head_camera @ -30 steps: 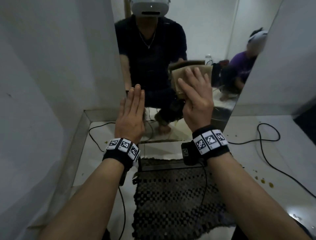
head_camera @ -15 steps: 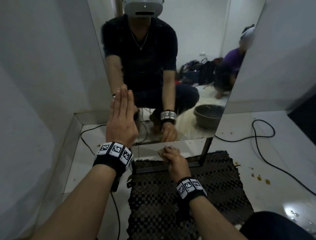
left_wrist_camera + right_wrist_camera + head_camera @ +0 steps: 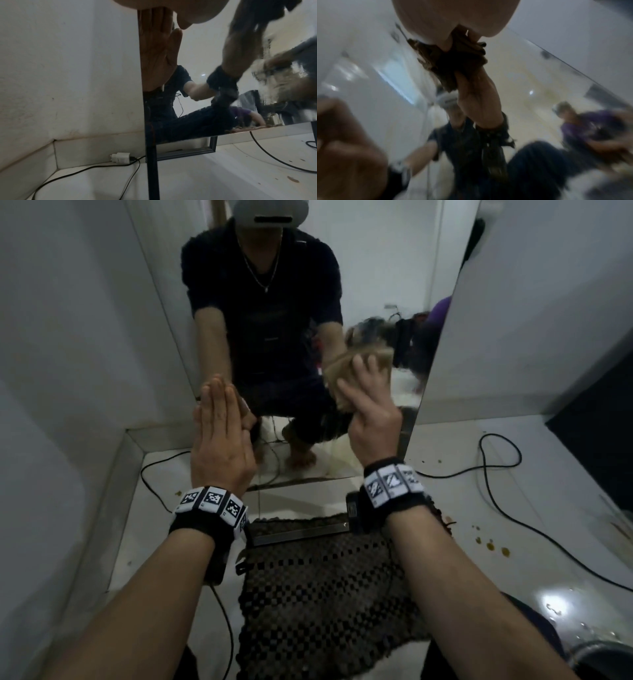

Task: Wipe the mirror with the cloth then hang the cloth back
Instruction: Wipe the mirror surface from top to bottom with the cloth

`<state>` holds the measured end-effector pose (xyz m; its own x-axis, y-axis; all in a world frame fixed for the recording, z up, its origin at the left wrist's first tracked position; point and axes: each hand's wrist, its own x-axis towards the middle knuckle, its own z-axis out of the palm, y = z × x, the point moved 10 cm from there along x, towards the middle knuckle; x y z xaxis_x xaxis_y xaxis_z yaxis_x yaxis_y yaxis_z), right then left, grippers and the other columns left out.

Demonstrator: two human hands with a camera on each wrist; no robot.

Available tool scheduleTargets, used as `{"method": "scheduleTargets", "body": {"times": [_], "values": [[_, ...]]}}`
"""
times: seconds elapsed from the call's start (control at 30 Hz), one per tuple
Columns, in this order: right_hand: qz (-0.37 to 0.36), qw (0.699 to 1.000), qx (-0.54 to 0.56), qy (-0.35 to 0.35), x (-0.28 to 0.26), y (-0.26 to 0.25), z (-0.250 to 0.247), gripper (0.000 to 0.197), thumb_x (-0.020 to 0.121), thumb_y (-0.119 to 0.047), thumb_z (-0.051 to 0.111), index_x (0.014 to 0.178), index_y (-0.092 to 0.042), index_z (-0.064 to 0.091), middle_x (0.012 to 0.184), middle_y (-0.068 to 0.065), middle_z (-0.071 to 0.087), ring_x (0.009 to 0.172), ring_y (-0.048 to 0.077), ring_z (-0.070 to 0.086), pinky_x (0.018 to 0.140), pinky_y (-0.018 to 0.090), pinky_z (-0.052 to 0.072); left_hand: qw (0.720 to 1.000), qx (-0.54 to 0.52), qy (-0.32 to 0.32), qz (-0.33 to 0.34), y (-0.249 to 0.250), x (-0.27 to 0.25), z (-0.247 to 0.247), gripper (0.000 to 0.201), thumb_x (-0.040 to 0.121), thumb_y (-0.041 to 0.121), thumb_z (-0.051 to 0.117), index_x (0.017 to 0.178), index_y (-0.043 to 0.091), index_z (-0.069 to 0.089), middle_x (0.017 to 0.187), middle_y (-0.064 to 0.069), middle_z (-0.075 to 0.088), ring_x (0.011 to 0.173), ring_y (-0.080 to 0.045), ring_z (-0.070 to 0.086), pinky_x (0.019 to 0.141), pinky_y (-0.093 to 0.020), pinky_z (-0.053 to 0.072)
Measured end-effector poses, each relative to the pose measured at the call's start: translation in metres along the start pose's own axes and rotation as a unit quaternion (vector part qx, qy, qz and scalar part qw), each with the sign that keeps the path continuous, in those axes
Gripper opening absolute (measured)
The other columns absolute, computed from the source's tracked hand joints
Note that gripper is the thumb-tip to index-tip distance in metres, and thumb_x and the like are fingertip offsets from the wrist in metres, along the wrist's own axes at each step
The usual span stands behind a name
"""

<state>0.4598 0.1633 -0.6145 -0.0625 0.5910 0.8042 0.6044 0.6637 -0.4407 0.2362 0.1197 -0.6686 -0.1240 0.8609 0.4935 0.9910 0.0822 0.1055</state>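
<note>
Pressing crumpled tan cloth to smooth mirror with right hand, fingers clutching it; bracing with flat, straight-fingered left hand. Hard to make out blurred cloth edges.

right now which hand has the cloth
The right hand, on the right side of the mirror, holds the tan cloth against the glass. The left hand is bare, flat with straight fingers at the left edge.
</note>
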Motion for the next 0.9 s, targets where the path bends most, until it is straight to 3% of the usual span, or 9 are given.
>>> {"method": "scheduleTargets", "body": {"times": [0.13,0.23,0.33,0.4,0.53,0.63,0.73,0.8,0.9], "values": [[0.062,0.995,-0.022,-0.072,-0.106,0.032,0.03,0.04,0.082,0.009,0.051,0.111,-0.01,0.071,0.136,0.008,0.054,0.135,0.026,0.041,0.116,0.046,0.027,1.0,-0.008,0.006,-0.001,0.0,0.001,0.0,0.07,0.097,0.016,0.043,0.152,-0.002,0.004,0.161,-0.02,-0.002,0.149,-0.026,-0.009,0.122,-0.045,0.006],[0.094,0.98,-0.035,-0.169,-0.175,0.054,0.055,0.052,0.066,0.018,0.062,0.108,-0.01,0.072,0.136,0.004,0.053,0.131,0.027,0.045,0.118,0.039,0.022,1.0,-0.003,0.008,-0.001,0.0,0.001,0.001,0.071,0.097,0.017,0.045,0.152,-0.003,0.005,0.161,-0.019,-0.002,0.149,-0.026,-0.009,0.122,-0.045,0.005],[0.145,0.956,-0.06,-0.25,-0.222,0.07,0.068,0.05,0.062,0.02,0.068,0.101,-0.011,0.075,0.133,0.001,0.055,0.124,0.034,0.052,0.109,0.045,0.037,1.0,0.003,0.012,0.003,0.0,-0.001,-0.001,0.072,0.096,0.019,0.045,0.152,-0.002,0.004,0.161,-0.019,-0.003,0.149,-0.027,-0.008,0.122,-0.044,0.005],[0.182,0.952,-0.047,-0.241,-0.229,0.073,0.056,0.048,0.064,0.018,0.06,0.099,-0.012,0.075,0.129,-0.003,0.056,0.119,0.033,0.058,0.102,0.041,0.045,1.0,0.002,0.013,0.005,0.001,-0.001,-0.002,0.073,0.096,0.021,0.045,0.152,-0.001,0.003,0.161,-0.018,-0.003,0.149,-0.025,-0.009,0.123,-0.043,0.003],[0.157,0.983,0.011,-0.091,-0.151,0.043,0.0,0.044,0.074,-0.001,0.044,0.106,-0.01,0.074,0.115,0.009,0.068,0.103,0.027,0.064,0.09,0.04,0.052,1.0,0.012,0.018,0.008,0.002,0.0,-0.002,0.073,0.096,0.027,0.04,0.152,-0.002,0.003,0.161,-0.02,-0.002,0.15,-0.027,-0.007,0.123,-0.043,0.003],[0.075,0.994,0.055,0.062,-0.049,0.008,-0.057,0.039,0.078,0.009,0.047,0.108,-0.001,0.071,0.113,0.015,0.068,0.103,0.029,0.063,0.089,0.043,0.051,1.0,0.014,0.023,0.003,0.003,0.0,0.001,0.073,0.095,0.029,0.039,0.151,-0.004,0.004,0.16,-0.023,-0.001,0.15,-0.031,-0.004,0.122,-0.044,0.002],[-0.023,0.983,0.047,0.178,0.047,-0.018,-0.106,0.039,0.077,0.016,0.051,0.106,0.001,0.071,0.117,0.019,0.066,0.11,0.033,0.06,0.091,0.048,0.049,1.0,-0.003,0.022,-0.01,0.002,-0.001,0.001,0.074,0.096,0.031,0.038,0.151,-0.004,0.004,0.16,-0.022,-0.003,0.15,-0.03,-0.006,0.122,-0.045,0.001],[-0.043,0.979,0.024,0.197,0.091,-0.014,-0.113,0.038,0.079,0.013,0.051,0.106,-0.002,0.072,0.12,0.019,0.064,0.116,0.033,0.057,0.094,0.05,0.046,1.0,-0.011,0.022,-0.015,0.002,-0.001,0.001,0.074,0.096,0.032,0.037,0.151,-0.003,0.003,0.16,-0.022,-0.003,0.15,-0.03,-0.007,0.122,-0.045,0.001],[-0.023,0.992,-0.012,0.125,0.101,0.007,-0.083,0.042,0.079,0.01,0.047,0.109,-0.007,0.071,0.129,0.018,0.059,0.126,0.037,0.049,0.103,0.056,0.039,0.999,-0.011,0.026,-0.014,0.005,-0.002,-0.001,0.075,0.095,0.032,0.039,0.151,-0.004,0.004,0.16,-0.024,0.0,0.149,-0.033,-0.003,0.122,-0.046,0.004]]}}
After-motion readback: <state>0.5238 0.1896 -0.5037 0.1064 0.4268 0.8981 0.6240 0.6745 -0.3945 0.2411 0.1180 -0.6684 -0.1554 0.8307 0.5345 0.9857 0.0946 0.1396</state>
